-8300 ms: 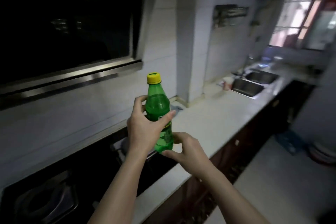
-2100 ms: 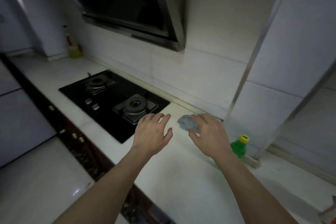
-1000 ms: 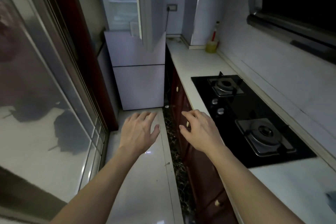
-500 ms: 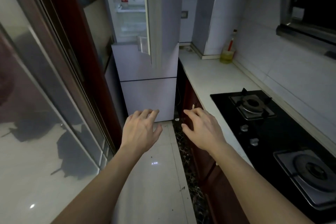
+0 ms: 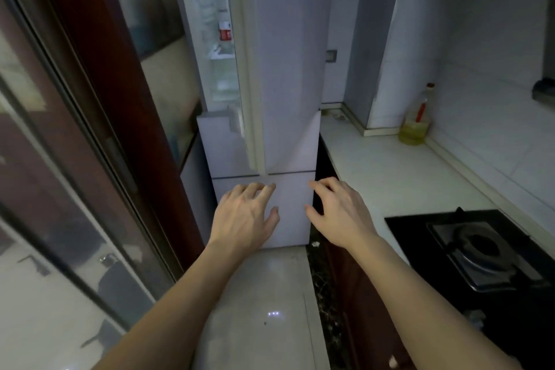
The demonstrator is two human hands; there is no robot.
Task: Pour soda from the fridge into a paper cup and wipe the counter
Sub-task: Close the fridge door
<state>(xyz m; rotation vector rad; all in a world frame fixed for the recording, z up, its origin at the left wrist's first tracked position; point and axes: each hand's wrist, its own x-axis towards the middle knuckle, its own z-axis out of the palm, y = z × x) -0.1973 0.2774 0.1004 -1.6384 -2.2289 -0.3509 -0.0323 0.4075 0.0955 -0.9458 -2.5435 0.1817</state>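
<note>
A white fridge (image 5: 288, 99) stands straight ahead, its upper door (image 5: 246, 69) swung open towards me. Inside, a bottle with a red label (image 5: 225, 33) sits on a shelf. My left hand (image 5: 244, 216) and my right hand (image 5: 338, 212) are both held out in front of the fridge's lower door, fingers spread and relaxed, holding nothing. The white counter (image 5: 390, 171) runs along the right. The green soda bottle, the cloth and any paper cup are out of view.
A black gas hob (image 5: 480, 249) is set into the counter at right. A bottle of yellow oil (image 5: 416, 120) stands in the far counter corner. A glass sliding door with a dark red frame (image 5: 90, 144) lines the left. Pale floor tiles (image 5: 264, 309) lie between.
The view has moved closer to the fridge, which now fills more of the frame. Both hands stay empty and outstretched, now in front of the lower fridge door.
</note>
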